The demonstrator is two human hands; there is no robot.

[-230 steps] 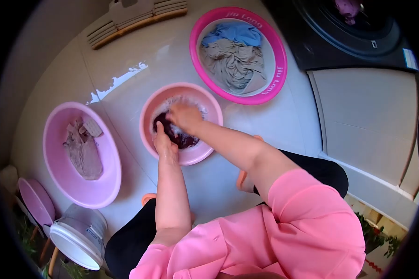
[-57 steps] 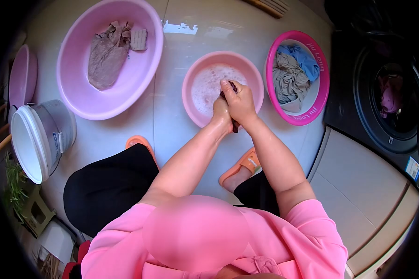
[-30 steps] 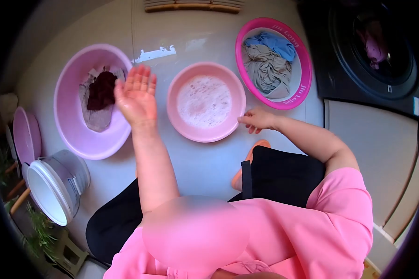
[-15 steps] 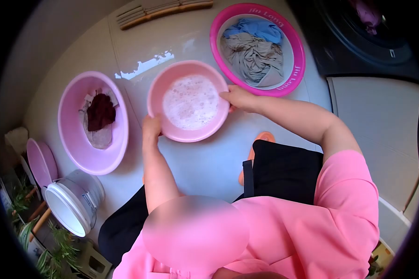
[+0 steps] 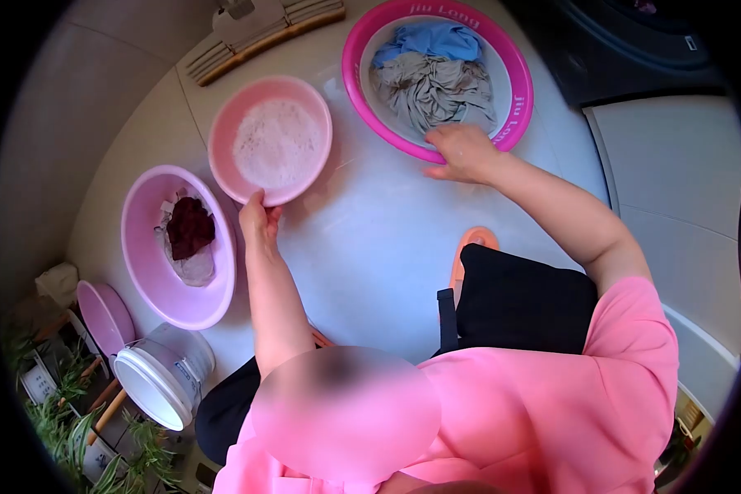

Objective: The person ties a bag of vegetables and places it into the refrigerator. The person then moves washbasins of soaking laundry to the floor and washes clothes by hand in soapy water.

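Observation:
A small pink basin with foamy water stands on the floor at the upper left of centre. My left hand grips its near rim, thumb over the edge. My right hand is at the near rim of the larger white basin with a bright pink rim, its thumb and fingers apart around the edge. In that basin lie a grey-beige cloth and a blue cloth.
A lilac oval basin at the left holds a dark red cloth. Below it are a white bucket, a smaller purple basin and plants. A dark machine stands upper right, a mop head at the top.
The foamy basin has moved up and left with my left hand on its rim. My right hand has let go of it and moved to the bright pink rim. The view has shifted.

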